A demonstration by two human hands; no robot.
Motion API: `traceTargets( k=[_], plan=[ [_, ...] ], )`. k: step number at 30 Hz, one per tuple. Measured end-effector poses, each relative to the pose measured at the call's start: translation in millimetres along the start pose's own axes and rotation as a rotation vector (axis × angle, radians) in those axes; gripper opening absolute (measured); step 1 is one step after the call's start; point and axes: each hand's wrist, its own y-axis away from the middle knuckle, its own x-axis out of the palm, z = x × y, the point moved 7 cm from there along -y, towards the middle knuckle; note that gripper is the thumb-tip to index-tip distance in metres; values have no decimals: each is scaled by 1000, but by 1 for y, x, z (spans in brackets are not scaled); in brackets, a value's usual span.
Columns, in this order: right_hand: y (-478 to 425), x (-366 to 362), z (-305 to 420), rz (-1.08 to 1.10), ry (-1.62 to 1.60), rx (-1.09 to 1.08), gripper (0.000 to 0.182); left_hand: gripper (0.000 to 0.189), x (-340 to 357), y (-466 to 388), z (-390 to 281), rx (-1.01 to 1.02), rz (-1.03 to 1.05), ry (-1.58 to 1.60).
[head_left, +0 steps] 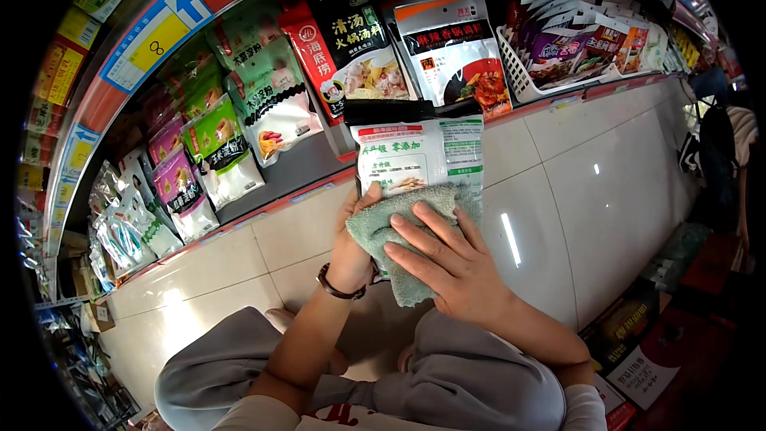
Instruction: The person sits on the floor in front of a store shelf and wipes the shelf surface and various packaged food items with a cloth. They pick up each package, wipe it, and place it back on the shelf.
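Note:
My left hand (354, 245) grips a printed plastic food packet (401, 149) along its left side, thumb on the front. The packet has a black top edge and its text-covered side faces up. Spread over its lower half lies a grey-green terry cloth (413, 227). My right hand (455, 251) presses flat on that cloth, fingers apart, so the cloth is between palm and packet. The packet's lower part is mostly hidden by the cloth. Just beyond stand a black and red hotpot-seasoning packet (353, 48) and a silver seasoning packet (452, 54) on the shelf.
The bottom shelf (287, 182) holds starch bags (222, 152) on the left and a white plastic basket (516, 69) of sachets on the right. Price tags (155, 36) line the shelf edge above. Cartons (634, 365) sit on the tiled floor (532, 215) at lower right.

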Motion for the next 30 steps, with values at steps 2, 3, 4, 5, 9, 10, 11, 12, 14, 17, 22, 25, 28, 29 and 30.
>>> traceTargets(
  k=[2,3,4,5,9,10,11,12,14,17,22,25,28,29,30],
  plan=[
    [1,-2,-12,-14,10,28,48,37,4,-3,-7,12,-15,8],
    [-1,-12,-27,-126,-50,104,49,38,3,-1,-8,-2,-29,-9],
    [-1,-23,-43,-238,-103,183,49,38,4,0,-8,-18,-37,-23],
    [-1,-32,-56,-350,-157,262,50,39,5,1,-8,-34,-45,-38],
    [-25,-45,-57,-294,-103,193,55,33,22,11,4,85,104,-603],
    [-32,-42,-53,-256,-116,178,56,33,24,14,7,95,133,-660],
    [-38,-39,-47,-219,-129,162,58,32,27,17,10,105,163,-717],
    [-41,-36,-37,-200,-99,92,61,31,29,18,12,116,193,-775],
    [-41,-34,-42,-212,-83,44,61,32,29,16,12,96,213,-697],
    [-35,-45,-68,-235,-187,198,56,33,28,15,5,88,173,-567],
    [-1,-52,-107,-483,-367,402,56,35,23,9,-7,114,106,-387],
    [-6,-38,-69,-389,-128,356,56,35,15,5,-6,89,-1,-216],
    [-13,-8,-7,-99,-61,78,56,36,3,10,-5,110,-86,-50],
    [-11,4,10,-34,-70,-11,55,36,-4,11,-2,115,-114,-11],
    [-9,16,21,33,-85,-101,53,37,6,-8,-6,-50,149,211]
  ],
)
